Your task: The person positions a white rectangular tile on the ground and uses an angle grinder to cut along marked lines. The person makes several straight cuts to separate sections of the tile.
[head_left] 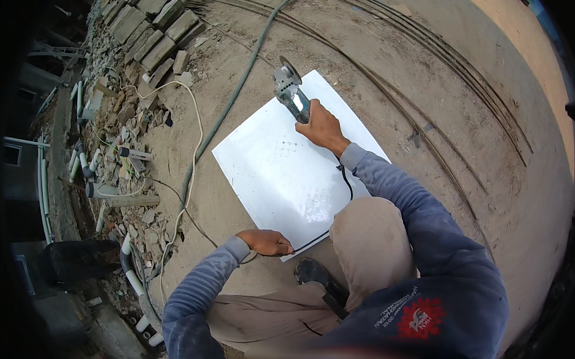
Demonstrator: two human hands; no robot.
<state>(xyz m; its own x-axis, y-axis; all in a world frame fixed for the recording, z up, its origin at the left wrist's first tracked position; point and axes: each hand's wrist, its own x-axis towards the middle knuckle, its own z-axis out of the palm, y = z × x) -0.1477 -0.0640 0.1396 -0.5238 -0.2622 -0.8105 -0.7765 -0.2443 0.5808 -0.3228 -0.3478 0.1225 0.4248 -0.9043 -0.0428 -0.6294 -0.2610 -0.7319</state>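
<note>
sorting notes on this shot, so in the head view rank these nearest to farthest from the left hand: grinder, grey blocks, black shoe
From the left hand:
1. Black shoe, close on its right
2. Grinder, ahead, in the right hand
3. Grey blocks, upper left

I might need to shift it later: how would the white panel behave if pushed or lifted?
The white panel is probably stiff, since it appears to lie flat without visible creases. Its shiny face looks smooth and could be slippery. Broad and thin-looking, it might be awkward to lift by one corner.
</note>
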